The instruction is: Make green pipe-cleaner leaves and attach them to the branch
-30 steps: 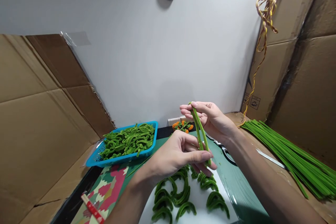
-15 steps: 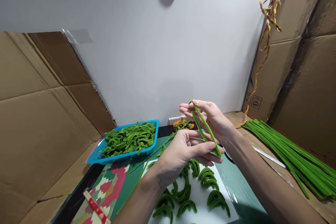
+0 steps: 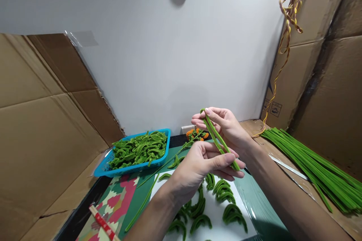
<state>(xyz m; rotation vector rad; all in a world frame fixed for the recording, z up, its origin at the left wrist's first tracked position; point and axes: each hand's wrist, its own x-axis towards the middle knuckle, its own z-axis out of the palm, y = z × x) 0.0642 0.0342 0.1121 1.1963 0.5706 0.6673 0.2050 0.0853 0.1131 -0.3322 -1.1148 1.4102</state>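
A green pipe cleaner [image 3: 216, 133], bent into a long narrow loop, slants between my two hands above the table. My left hand [image 3: 206, 162] pinches its lower end between thumb and fingers. At the upper bend, my right hand [image 3: 223, 120] holds it between thumb and forefinger, other fingers spread behind. Below the hands, a white sheet [image 3: 215, 226] carries several curved green pipe cleaner pieces [image 3: 234, 216] in small clusters; my left hand and forearm hide some of them.
A blue basket [image 3: 169, 139] of folded green pieces stands at the left back. Orange flowers [image 3: 196, 134] lie behind my hands. Long straight green pipe cleaners [image 3: 313, 169] are bundled at right, near a metal ruler [image 3: 288, 167]. Red-wrapped chopsticks [image 3: 104, 224] lie front left. Cardboard [image 3: 319, 83] walls both sides.
The two strands of the pipe cleaner loop have come closer together, so the loop is narrower. Both hands keep their grip and have barely shifted.
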